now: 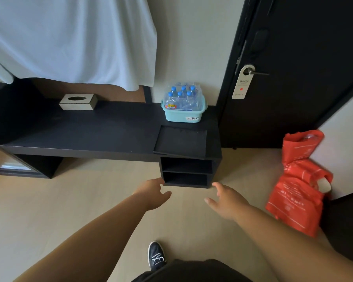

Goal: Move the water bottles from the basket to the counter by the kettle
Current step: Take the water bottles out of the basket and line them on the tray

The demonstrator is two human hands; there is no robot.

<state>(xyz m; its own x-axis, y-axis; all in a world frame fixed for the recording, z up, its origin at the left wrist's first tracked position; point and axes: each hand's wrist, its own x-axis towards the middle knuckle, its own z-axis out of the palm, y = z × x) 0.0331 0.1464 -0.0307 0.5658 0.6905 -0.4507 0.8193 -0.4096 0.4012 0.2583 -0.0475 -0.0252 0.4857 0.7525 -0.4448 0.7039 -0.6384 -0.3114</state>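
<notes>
A light blue plastic basket (183, 115) stands at the right end of the long black counter (90, 131), close to the wall. Several clear water bottles (180, 98) with blue caps stand upright inside it, wrapped in plastic film. My left hand (153, 195) and my right hand (226, 200) reach forward over the floor, well below and in front of the basket. Both hands hold nothing and their fingers are apart. No kettle is in view.
A black tray (180, 142) lies on the counter just in front of the basket. A tissue box (77, 101) sits at the back left. White cloth (69, 37) hangs above. A black door (304, 68) and red bags (300, 186) are on the right.
</notes>
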